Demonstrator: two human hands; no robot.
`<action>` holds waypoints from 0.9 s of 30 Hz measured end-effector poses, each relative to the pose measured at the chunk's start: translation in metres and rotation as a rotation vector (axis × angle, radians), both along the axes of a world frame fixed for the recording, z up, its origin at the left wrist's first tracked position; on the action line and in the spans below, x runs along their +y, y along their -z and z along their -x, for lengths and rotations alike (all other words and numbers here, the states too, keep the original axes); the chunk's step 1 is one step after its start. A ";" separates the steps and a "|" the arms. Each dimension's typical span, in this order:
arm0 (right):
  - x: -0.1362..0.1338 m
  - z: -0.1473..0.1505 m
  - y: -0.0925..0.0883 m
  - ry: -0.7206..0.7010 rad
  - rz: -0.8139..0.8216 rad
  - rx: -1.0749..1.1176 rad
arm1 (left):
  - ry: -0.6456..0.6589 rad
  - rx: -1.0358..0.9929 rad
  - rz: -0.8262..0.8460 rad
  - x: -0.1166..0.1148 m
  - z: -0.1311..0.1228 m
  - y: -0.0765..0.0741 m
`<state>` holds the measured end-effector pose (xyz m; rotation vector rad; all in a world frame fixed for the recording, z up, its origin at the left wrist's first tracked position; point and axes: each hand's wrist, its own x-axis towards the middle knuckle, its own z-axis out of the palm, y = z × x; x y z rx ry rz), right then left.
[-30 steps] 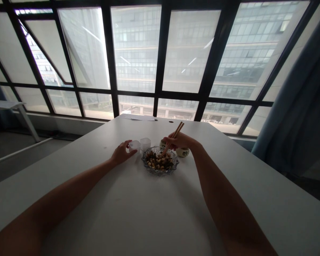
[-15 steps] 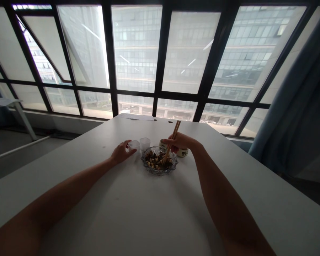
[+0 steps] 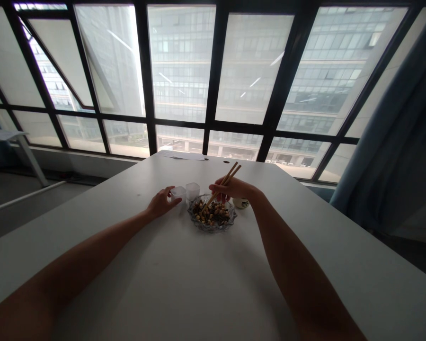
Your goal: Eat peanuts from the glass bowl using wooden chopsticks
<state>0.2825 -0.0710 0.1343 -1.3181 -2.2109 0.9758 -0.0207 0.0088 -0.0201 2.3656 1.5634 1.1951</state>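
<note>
Pinched firmly around a pair of chopsticks [image 3: 210, 201], the grip of the right hand [image 3: 226, 189] leaves only a slight gap between thumb and fingers, just enough for the two slim rods. Their upper ends point towards one o'clock and their tips towards seven, down among the small mixed pieces [image 3: 215, 215] in a glass bowl [image 3: 213, 228]. On the other side, the grip of the left hand [image 3: 161, 203] is parted to the width of a small cup [image 3: 178, 192], thumb along the near side and fingers at the far left, grasping it where it stands.

Clear, thick-looking glass forms the bowl, round and shallow, with a scalloped, faceted rim. Its contents are lumpy and nut-like, tan to dark brown, too small to name one by one. From the bowl's centre, the held cup sits at ten o'clock and a second cup [image 3: 192, 190] at eleven, just beside it; both are frosted, translucent and rounded at the corners. At two o'clock, partly behind the right wrist, a squat cream-coloured pot [image 3: 240, 203] bears dark painted characters.

Everything here rests on a smooth, matte white surface [image 3: 184, 284]. Near its far edge, at about eleven o'clock from the bowl, lie flat white sheets [image 3: 184, 156].
</note>
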 end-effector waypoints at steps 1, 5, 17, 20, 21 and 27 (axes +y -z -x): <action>0.000 -0.001 0.000 0.013 -0.001 -0.014 | 0.000 0.000 0.003 0.000 0.000 0.000; -0.001 -0.009 -0.003 0.076 -0.059 0.048 | 0.005 0.002 0.015 -0.002 -0.001 -0.002; -0.006 -0.011 -0.006 0.021 0.010 -0.033 | 0.005 0.007 0.019 -0.004 -0.002 -0.004; -0.009 -0.009 -0.008 0.039 0.013 -0.035 | 0.008 0.008 0.021 -0.004 -0.003 -0.005; -0.009 -0.009 -0.009 0.043 0.011 -0.036 | 0.008 0.009 0.020 -0.004 -0.003 -0.005; -0.006 -0.016 -0.008 0.091 -0.020 0.045 | 0.003 0.021 0.029 -0.004 -0.003 -0.004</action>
